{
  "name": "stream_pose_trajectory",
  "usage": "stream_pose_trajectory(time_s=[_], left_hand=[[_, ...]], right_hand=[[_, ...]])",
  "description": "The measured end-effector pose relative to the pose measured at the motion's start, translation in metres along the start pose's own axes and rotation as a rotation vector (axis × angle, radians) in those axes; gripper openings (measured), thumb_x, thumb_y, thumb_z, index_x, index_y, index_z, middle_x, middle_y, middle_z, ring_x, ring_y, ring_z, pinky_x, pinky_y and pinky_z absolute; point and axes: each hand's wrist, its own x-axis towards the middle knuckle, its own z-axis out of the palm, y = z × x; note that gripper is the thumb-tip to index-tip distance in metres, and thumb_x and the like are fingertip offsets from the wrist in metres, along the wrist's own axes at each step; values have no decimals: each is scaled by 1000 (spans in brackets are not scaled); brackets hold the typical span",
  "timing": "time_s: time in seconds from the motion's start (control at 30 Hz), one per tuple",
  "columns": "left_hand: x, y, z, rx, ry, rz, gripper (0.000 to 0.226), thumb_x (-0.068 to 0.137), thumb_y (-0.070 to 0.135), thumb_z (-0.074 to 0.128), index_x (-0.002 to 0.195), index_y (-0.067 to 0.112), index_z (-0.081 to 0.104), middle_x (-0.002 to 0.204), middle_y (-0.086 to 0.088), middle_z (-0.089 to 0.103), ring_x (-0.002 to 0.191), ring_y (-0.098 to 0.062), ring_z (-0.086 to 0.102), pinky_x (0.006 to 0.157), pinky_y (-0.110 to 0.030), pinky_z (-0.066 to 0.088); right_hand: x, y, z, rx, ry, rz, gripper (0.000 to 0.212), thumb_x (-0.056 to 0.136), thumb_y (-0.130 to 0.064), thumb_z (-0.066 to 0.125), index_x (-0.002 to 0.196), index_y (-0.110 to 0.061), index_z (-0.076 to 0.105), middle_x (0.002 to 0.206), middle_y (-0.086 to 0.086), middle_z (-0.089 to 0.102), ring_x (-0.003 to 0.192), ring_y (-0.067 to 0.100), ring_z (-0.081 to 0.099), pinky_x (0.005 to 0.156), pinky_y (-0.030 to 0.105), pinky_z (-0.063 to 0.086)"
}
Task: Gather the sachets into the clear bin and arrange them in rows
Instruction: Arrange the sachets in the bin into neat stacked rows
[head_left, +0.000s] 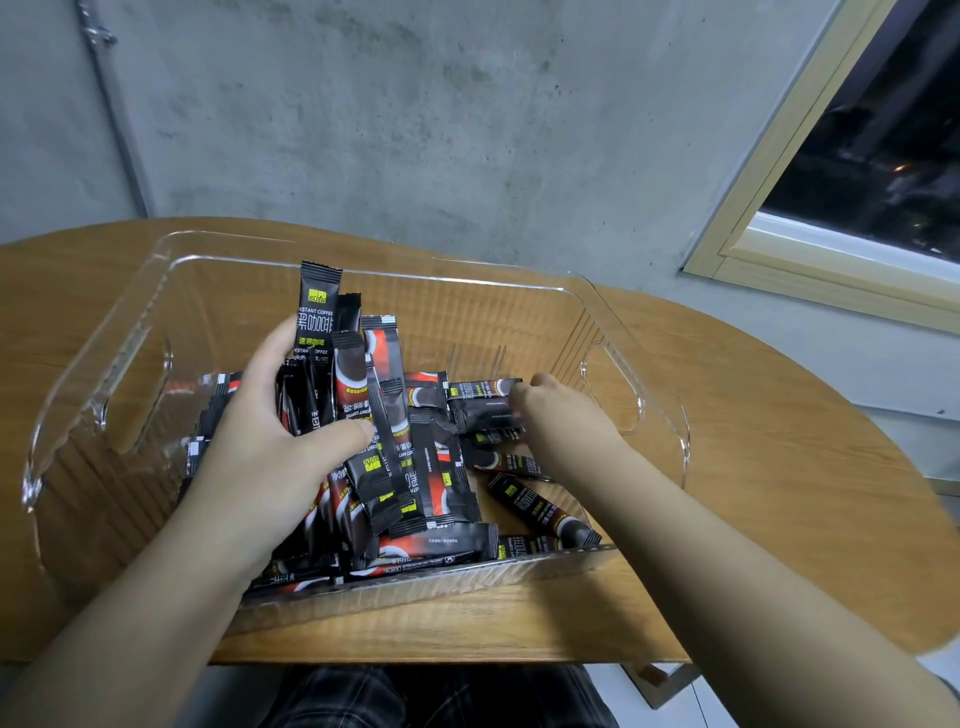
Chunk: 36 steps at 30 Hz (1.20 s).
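Inside the clear bin (613, 312) on the wooden table (779, 467), I see all the sachets (415, 467) already gathered, though most lie in a loose heap across the floor of the bin, crossing one another at odd angles. My left hand (270, 447) is curled round a bundle of them (332, 374), thumb across the front, holding them roughly upright so the tallest one pokes up toward the bin's rim. My right hand (550, 410) reaches in from the right side and meets a sachet lying flat (483, 400); the fingers are bent down out of my view, so I cannot tell whether they pinch it or only touch it.

I judge these to be light, thin foil sticks, slick on the surface and stiff only along their length. A bundle will likely fan out or slide if my grip is loose, so I would hold across the middle of the stack and square the crimped ends against the bin's floor.

The packs are black with red and a coffee-cup picture. The tallest reads "INSTANT COFFEE" with Chinese characters and a yellow-green logo block. A pack near the front edge seems to say "BLACK", but the print is small.
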Motion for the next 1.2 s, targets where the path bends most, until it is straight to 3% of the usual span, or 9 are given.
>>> stream_pose_trajectory(time_s=[0.17,0.37,0.43,0.53,0.73,0.93,1.03,1.07,1.2], left_hand=[[0,-1,-1,-14,0,-4,80,75,-2,70,110,64,42,97,38,61,89,15,59,78,-21,42],[2,-5,-1,-18,-9,-1,83,71,1,75,124,56,43,115,26,61,106,0,59,91,-31,44],[3,-5,-1,-17,-6,13,84,63,6,78,116,62,44,110,27,63,102,2,61,87,-28,44],[3,-4,-1,-22,-9,17,83,68,0,76,109,64,45,104,31,64,98,6,61,88,-26,43],[3,-6,-1,-48,-10,18,82,59,10,75,118,59,46,110,24,65,102,-1,62,89,-30,45],[3,-5,-1,-41,-15,14,85,61,8,77,121,58,43,117,23,61,109,-5,59,95,-34,44],[3,-5,-1,-44,-13,20,81,57,16,71,119,61,43,117,23,61,108,-4,60,94,-33,44],[3,-5,-1,-45,-11,19,81,58,15,71,119,60,44,117,23,61,108,-3,60,93,-33,44],[3,-7,-2,-36,-15,20,85,63,6,77,124,55,45,116,22,62,107,-2,60,91,-31,44]], right_hand=[[10,2,8,-37,-53,2,36,89,-5,60,124,-4,51,111,11,57,98,29,57,68,31,42],[14,-1,7,-76,-53,-103,47,89,-2,58,132,-16,48,125,9,52,107,30,55,78,41,53],[13,0,5,-84,-65,-135,51,90,-2,55,135,-25,47,125,7,52,106,30,55,76,40,52],[10,-2,1,-84,-79,-141,56,90,4,50,135,-29,47,118,8,52,101,30,56,71,38,49],[16,-6,9,-115,-6,-81,19,87,-3,61,105,-8,57,100,7,55,76,24,44,61,30,38],[15,-3,8,-70,28,-52,15,86,2,57,90,-12,53,86,2,48,74,23,51,57,31,39],[11,2,1,-20,-75,-70,5,89,-10,60,94,-8,61,88,5,62,82,24,62,64,33,51],[9,3,-2,-17,-144,-93,15,88,-18,63,98,-6,64,93,6,66,87,24,63,70,33,54],[-1,4,-3,39,-264,-115,29,84,-26,69,110,-13,66,106,5,66,98,25,60,76,29,47]])
